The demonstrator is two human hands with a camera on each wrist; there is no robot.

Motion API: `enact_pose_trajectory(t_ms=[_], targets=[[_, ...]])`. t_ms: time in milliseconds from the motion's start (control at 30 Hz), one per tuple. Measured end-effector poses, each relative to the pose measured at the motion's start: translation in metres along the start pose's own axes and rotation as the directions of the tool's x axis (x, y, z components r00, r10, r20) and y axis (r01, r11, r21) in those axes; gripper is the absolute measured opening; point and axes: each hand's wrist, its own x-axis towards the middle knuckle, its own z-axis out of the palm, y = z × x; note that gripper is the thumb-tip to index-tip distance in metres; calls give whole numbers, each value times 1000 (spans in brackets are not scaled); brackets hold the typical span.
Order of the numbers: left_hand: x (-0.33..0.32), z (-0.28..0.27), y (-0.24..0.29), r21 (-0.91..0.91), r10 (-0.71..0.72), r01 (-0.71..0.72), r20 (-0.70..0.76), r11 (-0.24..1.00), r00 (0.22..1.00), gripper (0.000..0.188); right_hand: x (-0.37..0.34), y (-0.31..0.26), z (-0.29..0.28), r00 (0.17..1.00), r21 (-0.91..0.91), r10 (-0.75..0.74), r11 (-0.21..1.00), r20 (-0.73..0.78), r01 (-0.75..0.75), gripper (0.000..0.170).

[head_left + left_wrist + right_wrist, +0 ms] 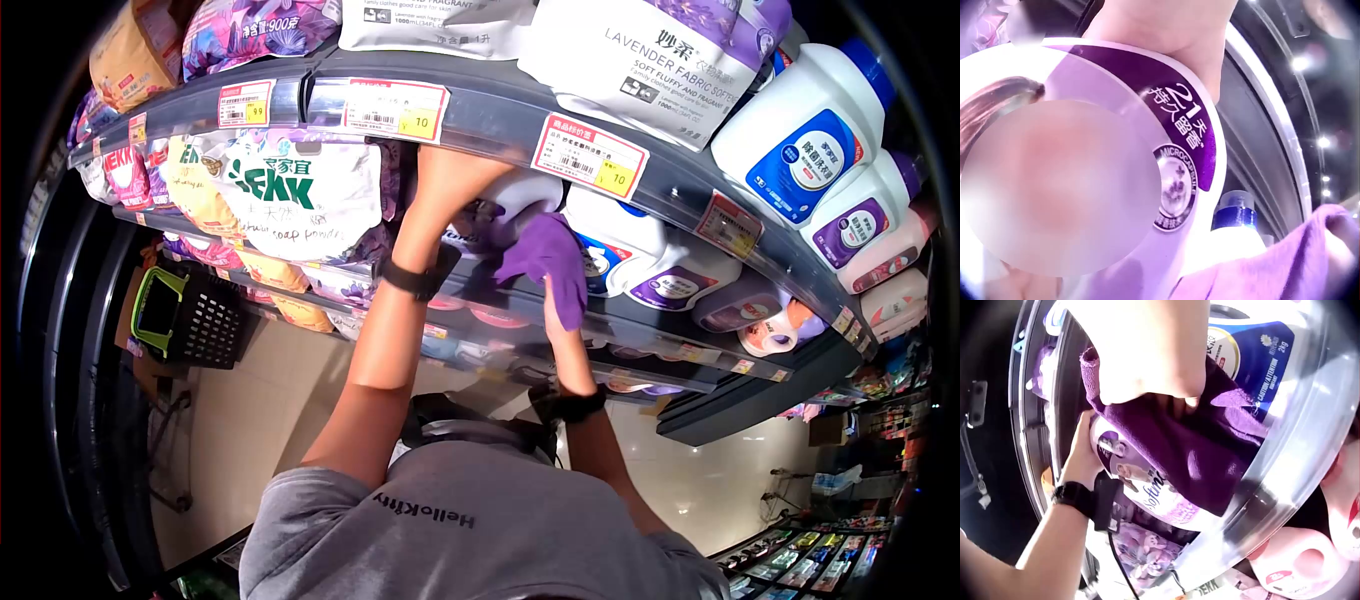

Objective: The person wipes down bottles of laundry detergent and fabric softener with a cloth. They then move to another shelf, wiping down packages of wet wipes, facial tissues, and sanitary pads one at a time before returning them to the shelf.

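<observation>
A white and purple fabric softener bottle (pixel 1154 487) stands tilted in the shelf row, its printed label (pixel 1188 125) close in the left wrist view. My left hand (pixel 455 180) grips the bottle near its top, the fingers mostly hidden behind it. A purple cloth (pixel 550 260) is bunched in my right hand (pixel 1147 356), whose curled fingers show above the folds. The cloth (pixel 1179 450) lies against the bottle's front and covers part of its label. Beside it is a white detergent bottle with a blue label (pixel 1272 362).
A clear shelf-edge strip with price tags (pixel 590 158) runs just above my hands. Bagged soap powder (pixel 290 195) stands to the left, and more detergent bottles (pixel 680 280) to the right. Pouches (pixel 640 70) fill the upper shelf. A black basket (pixel 205 320) sits at lower left.
</observation>
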Motion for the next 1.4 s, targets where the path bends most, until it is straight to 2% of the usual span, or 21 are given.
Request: enact_pose_trajectory(t_ms=[33,100,167,233,267,300,400,433,500,567,600,633,700,867,967,1000,1067,1167,1233,1267,1400], targets=[[-3,-2,7,-8,15,-15,-6,1000,1000,39,0,11,-8,987,64,-161,985,-25,162,39],[-19,-11,20,64,53,-52,-24,997,998,42,-11,1,8,963,330,-94,927,-252,177,48],[-39,-21,30,165,177,-168,-42,972,983,49,-11,-10,-1,969,380,-90,908,-231,175,46],[-60,-32,44,194,249,-238,-32,952,968,53,-8,-30,-9,978,-253,-171,947,118,196,45],[-71,-39,45,208,284,-276,-9,939,959,56,-6,-34,-7,959,-311,-258,908,114,281,44],[-82,-44,46,223,319,-313,12,923,948,59,4,-54,-4,819,-353,-450,746,357,564,42],[-106,-54,50,255,334,-326,16,910,943,64,10,-72,21,811,-457,-411,677,416,577,37],[-113,-56,54,262,326,-319,19,911,945,64,15,-73,15,728,-512,-458,517,511,685,36],[-128,-62,52,266,292,-293,42,918,955,61,20,-69,24,901,-408,-81,872,426,272,38],[-143,-67,51,271,302,-303,45,914,952,59,36,-56,21,833,-379,305,917,462,-125,38],[-152,-70,48,244,294,-298,53,923,954,57,47,-40,19,799,-473,281,881,532,5,40],[-160,-73,47,231,282,-291,72,928,957,52,49,-24,20,819,-456,358,880,448,-135,42],[-174,-78,45,252,279,-297,106,921,954,43,54,-16,22,857,-554,280,833,433,8,43],[-191,-96,39,398,331,-394,221,828,918,26,48,13,18,885,-495,-57,811,462,311,31],[-191,-102,37,384,345,-412,234,826,909,33,61,18,19,882,-560,-186,711,432,424,25],[-189,-103,36,378,356,-420,230,825,906,35,70,16,27,891,-583,-157,705,426,403,23],[-188,-105,30,378,372,-437,235,816,898,38,86,2,34,886,-762,229,620,403,186,38],[-189,-105,32,375,379,-443,233,814,895,39,123,22,39,737,-838,600,538,311,-85,59],[-194,-106,29,370,371,-435,235,821,899,40,119,27,37,840,-853,468,522,275,-12,61],[-194,-106,33,386,359,-429,240,817,902,40,118,6,44,762,-897,584,442,281,-8,62],[-203,-102,23,364,363,-401,169,841,916,40,109,-3,59,775,-895,527,433,348,107,46]])
